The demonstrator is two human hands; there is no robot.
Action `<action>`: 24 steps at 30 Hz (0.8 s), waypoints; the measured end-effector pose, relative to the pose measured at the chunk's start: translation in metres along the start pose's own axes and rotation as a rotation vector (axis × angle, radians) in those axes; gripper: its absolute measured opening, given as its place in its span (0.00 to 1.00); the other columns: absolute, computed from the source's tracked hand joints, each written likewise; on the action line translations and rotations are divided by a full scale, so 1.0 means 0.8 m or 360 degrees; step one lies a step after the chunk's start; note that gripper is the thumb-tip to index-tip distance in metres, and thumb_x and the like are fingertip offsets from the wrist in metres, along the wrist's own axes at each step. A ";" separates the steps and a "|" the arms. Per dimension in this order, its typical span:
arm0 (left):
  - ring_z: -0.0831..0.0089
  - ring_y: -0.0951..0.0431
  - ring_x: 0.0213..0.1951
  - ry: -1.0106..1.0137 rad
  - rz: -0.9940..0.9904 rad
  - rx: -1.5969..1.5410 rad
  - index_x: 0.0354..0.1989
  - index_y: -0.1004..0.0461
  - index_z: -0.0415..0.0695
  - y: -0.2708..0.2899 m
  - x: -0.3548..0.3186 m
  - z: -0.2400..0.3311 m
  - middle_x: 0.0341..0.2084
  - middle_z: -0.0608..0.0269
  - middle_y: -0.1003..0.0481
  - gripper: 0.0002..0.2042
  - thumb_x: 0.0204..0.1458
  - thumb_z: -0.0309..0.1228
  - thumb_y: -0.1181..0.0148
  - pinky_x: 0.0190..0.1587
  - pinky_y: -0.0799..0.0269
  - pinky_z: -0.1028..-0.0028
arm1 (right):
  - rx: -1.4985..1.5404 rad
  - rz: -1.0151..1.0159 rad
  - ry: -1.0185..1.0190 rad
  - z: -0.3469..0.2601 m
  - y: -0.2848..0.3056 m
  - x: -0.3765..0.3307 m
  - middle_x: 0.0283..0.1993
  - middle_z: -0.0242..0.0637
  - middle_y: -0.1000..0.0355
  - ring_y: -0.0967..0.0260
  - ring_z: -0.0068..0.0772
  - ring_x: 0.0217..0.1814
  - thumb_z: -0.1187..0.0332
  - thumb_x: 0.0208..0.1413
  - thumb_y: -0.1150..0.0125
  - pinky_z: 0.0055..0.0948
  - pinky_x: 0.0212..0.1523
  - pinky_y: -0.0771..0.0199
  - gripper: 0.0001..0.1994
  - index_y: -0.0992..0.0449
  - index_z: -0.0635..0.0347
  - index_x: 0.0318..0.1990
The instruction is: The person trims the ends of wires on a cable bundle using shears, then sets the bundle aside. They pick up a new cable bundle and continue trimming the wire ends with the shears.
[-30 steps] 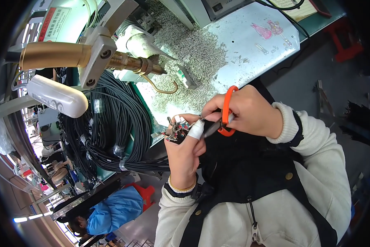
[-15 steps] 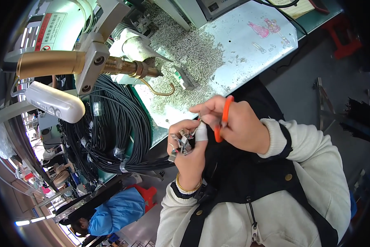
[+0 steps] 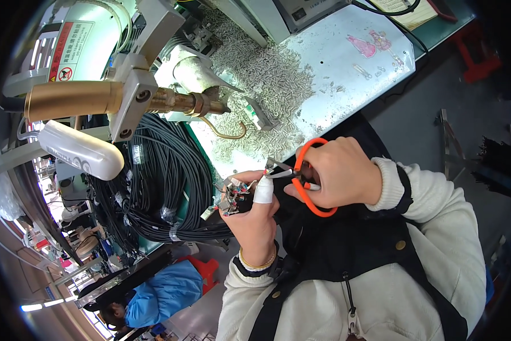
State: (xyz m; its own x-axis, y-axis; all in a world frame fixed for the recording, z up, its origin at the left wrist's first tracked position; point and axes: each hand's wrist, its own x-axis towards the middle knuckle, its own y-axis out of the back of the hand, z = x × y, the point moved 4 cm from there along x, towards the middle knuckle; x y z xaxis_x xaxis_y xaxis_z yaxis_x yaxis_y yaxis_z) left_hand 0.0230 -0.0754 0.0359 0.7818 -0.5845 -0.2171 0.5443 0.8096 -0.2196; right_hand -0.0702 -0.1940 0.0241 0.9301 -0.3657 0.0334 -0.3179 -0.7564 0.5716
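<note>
My left hand (image 3: 256, 227), its thumb wrapped in white tape, is closed round a cluster of small metal-shelled cable connectors (image 3: 233, 196) with short coloured wires. One connector (image 3: 269, 166) sticks up past the thumb tip. In my right hand (image 3: 349, 173) is a pair of orange-handled scissors (image 3: 318, 211), handles spread. Their blades point left and reach the wires beside that connector; whether they touch cannot be made out. Black cables run from behind my left hand into a large coil (image 3: 164, 170).
A brass-coloured soldering head (image 3: 73, 100) and a white rounded unit (image 3: 80, 149) stand at left. Many small metal bits (image 3: 278, 79) cover the pale worktop (image 3: 346, 74), where a small fixture (image 3: 258, 113) sits. Beyond, a person in blue (image 3: 164, 290) sits low at left.
The scissors have swung from lying across my right palm to pointing left, handles spread, blades at the connector. My right fingers have drawn back from the left thumb. The left-hand cluster has shifted slightly.
</note>
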 end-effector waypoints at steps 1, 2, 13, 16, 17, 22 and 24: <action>0.87 0.44 0.13 -0.0021 0.0005 0.0015 0.31 0.34 0.36 0.000 0.001 0.001 0.16 0.69 0.37 0.07 0.43 0.16 0.46 0.13 0.53 0.85 | -0.0095 -0.0050 -0.0029 0.001 -0.003 0.000 0.14 0.34 0.34 0.36 0.37 0.13 0.59 0.37 0.36 0.26 0.16 0.37 0.15 0.31 0.62 0.25; 0.87 0.44 0.13 -0.0020 0.0003 0.0016 0.31 0.34 0.36 0.000 0.001 0.001 0.16 0.69 0.37 0.07 0.43 0.16 0.46 0.13 0.53 0.85 | -0.0095 -0.0048 -0.0030 0.000 -0.005 0.000 0.14 0.34 0.34 0.36 0.37 0.13 0.59 0.37 0.36 0.26 0.16 0.37 0.15 0.31 0.62 0.25; 0.87 0.49 0.11 0.0483 -0.0255 -0.0241 0.32 0.36 0.38 -0.003 0.062 -0.001 0.14 0.72 0.41 0.05 0.47 0.22 0.49 0.13 0.57 0.86 | 0.0748 0.0372 -0.0062 0.011 -0.001 0.017 0.14 0.36 0.37 0.38 0.26 0.12 0.69 0.47 0.43 0.25 0.15 0.38 0.08 0.32 0.66 0.28; 0.87 0.50 0.11 0.0458 -0.0284 -0.0285 0.33 0.37 0.38 -0.008 0.088 -0.004 0.14 0.73 0.42 0.05 0.48 0.22 0.50 0.12 0.57 0.85 | 0.0990 0.0405 -0.0285 0.010 0.013 0.039 0.14 0.34 0.38 0.40 0.22 0.11 0.71 0.48 0.46 0.22 0.14 0.39 0.07 0.33 0.67 0.29; 0.87 0.50 0.11 0.0447 -0.0302 -0.0307 0.33 0.37 0.39 -0.010 0.095 -0.005 0.14 0.73 0.43 0.05 0.49 0.22 0.50 0.11 0.57 0.85 | 0.1110 0.0425 -0.0399 0.014 0.016 0.048 0.14 0.32 0.39 0.40 0.20 0.11 0.72 0.48 0.47 0.21 0.13 0.40 0.07 0.34 0.67 0.30; 0.87 0.50 0.10 0.0402 -0.0305 -0.0207 0.33 0.37 0.38 -0.008 0.105 -0.002 0.14 0.72 0.42 0.05 0.48 0.23 0.49 0.11 0.57 0.85 | 0.1100 0.0304 -0.0394 0.022 0.015 0.086 0.15 0.32 0.37 0.41 0.20 0.10 0.74 0.48 0.50 0.19 0.11 0.41 0.06 0.36 0.68 0.31; 0.87 0.50 0.11 0.0437 -0.0348 -0.0181 0.34 0.36 0.38 -0.006 0.108 -0.002 0.14 0.71 0.41 0.07 0.47 0.23 0.48 0.11 0.56 0.85 | 0.1161 0.0242 -0.0394 0.022 0.013 0.092 0.15 0.32 0.38 0.41 0.20 0.10 0.74 0.48 0.51 0.19 0.11 0.41 0.05 0.36 0.68 0.31</action>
State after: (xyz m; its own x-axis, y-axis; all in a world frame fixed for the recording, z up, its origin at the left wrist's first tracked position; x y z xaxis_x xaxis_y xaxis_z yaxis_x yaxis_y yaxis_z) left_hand 0.0875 -0.1296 0.0165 0.5314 -0.7484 -0.3969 0.6403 0.6616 -0.3902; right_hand -0.0084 -0.2380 0.0182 0.8261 -0.5390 -0.1644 -0.5585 -0.8222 -0.1103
